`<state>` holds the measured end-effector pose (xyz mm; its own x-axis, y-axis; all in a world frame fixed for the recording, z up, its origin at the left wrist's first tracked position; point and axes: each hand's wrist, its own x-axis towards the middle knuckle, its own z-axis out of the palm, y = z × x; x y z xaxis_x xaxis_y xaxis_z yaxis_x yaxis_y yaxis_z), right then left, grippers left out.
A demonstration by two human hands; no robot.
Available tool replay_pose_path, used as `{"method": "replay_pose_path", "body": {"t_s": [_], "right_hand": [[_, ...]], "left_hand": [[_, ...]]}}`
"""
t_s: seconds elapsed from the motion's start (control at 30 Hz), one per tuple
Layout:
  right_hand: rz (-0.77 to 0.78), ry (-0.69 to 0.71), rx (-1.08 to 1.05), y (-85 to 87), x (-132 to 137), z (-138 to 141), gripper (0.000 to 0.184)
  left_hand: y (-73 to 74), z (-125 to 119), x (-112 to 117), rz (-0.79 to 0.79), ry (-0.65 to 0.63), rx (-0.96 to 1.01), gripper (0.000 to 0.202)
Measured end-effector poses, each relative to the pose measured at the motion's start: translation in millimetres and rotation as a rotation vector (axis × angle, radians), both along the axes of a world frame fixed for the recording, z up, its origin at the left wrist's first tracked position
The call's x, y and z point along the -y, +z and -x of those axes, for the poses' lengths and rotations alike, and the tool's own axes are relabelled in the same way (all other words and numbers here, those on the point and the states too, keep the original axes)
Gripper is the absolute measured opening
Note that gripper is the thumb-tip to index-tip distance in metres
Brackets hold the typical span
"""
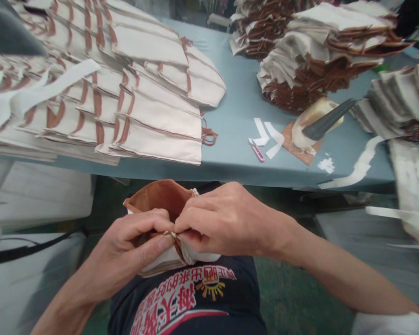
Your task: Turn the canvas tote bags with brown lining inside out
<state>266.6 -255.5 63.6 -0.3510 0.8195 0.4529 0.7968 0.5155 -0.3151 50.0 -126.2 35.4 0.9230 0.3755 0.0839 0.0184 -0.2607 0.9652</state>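
Observation:
A small cream fabric pouch with a brown lining (160, 197) is held over my lap, its mouth gaping upward. My left hand (136, 242) pinches the near rim between thumb and fingers. Close beside it, my right hand (226, 218) is closed on the same rim, its fingertips meeting at a seam. Whatever small bit lies between the right fingertips is hidden. Both hands nearly touch each other, just in front of the table edge.
Overlapping rows of cream pouches (160, 125) cover the table's left side. Bundled brown-and-white pieces (300, 70) are piled at the back right. Nearer lie white strips (274, 139), a pink thread snipper (257, 152), a dark horn-like tool on a block (328, 121) and a long white ribbon (359, 167).

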Motion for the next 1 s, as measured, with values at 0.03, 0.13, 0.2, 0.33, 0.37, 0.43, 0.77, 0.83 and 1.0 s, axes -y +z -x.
{"method": "replay_pose_path", "body": {"t_s": [0.03, 0.13, 0.2, 0.33, 0.37, 0.43, 0.77, 0.83, 1.0], "right_hand": [[-0.008, -0.007, 0.047, 1.9, 1, 1, 0.029], [0.002, 0.0, 0.133, 9.1, 3, 1, 0.028], [0.032, 0.027, 0.154, 14.1, 5, -2, 0.025], [0.059, 0.038, 0.178, 17.3, 4, -3, 0.032], [0.04, 0.021, 0.173, 15.9, 3, -2, 0.035], [-0.007, -0.031, 0.147, 10.7, 1, 2, 0.037], [0.537, -0.004, -0.497, -4.5, -9, -2, 0.006], [0.641, 0.005, -0.594, -3.8, -12, -4, 0.006], [0.698, 0.028, -0.561, 1.1, -17, -5, 0.008]], "left_hand": [[0.6, -1, 0, -0.008, 0.004, 0.004, 0.023], [2.6, -4, 0, -0.028, 0.01, 0.017, 0.024], [3.3, -5, 1, -0.043, 0.007, 0.011, 0.023], [3.8, -5, 1, -0.066, 0.006, -0.019, 0.025], [4.2, -5, 1, -0.074, 0.006, -0.034, 0.027], [5.8, -6, 1, -0.088, 0.003, -0.072, 0.03], [10.0, -12, 6, 0.207, -0.056, -0.225, 0.038], [9.8, -13, 4, 0.234, -0.063, -0.241, 0.037], [10.8, -16, -3, 0.275, -0.147, -0.302, 0.032]]}}
